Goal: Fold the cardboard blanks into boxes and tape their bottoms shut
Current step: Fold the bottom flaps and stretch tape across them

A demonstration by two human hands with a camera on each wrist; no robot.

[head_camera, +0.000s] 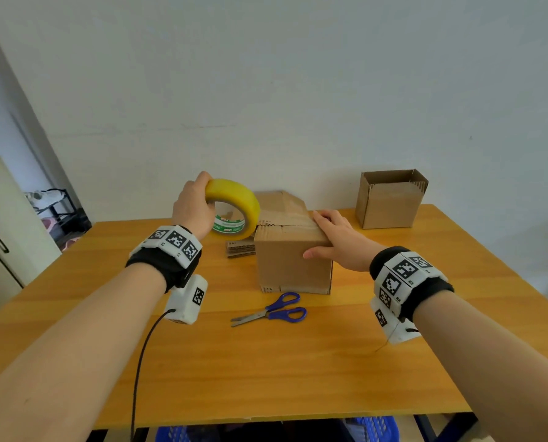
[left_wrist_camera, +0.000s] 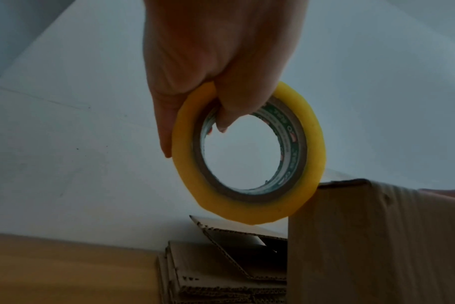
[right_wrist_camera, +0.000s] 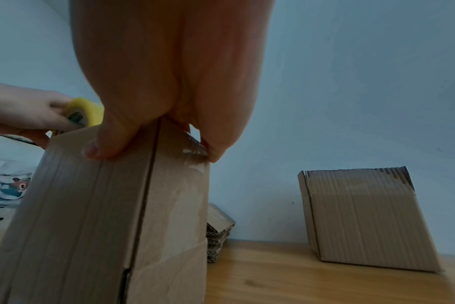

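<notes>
A closed cardboard box stands in the middle of the wooden table, with a strip of clear tape across its top seam. My left hand grips a yellow tape roll at the box's top left edge, thumb inside the core. From the left wrist the tape roll touches the box corner. My right hand lies on the box's top right front corner, fingers flat on the top and thumb on the front face. From the right wrist, the right hand presses shiny tape down on the box.
Blue-handled scissors lie in front of the box. A stack of flat cardboard blanks sits behind its left side. An open-topped folded box stands at the back right by the wall. A cabinet stands off the table's left.
</notes>
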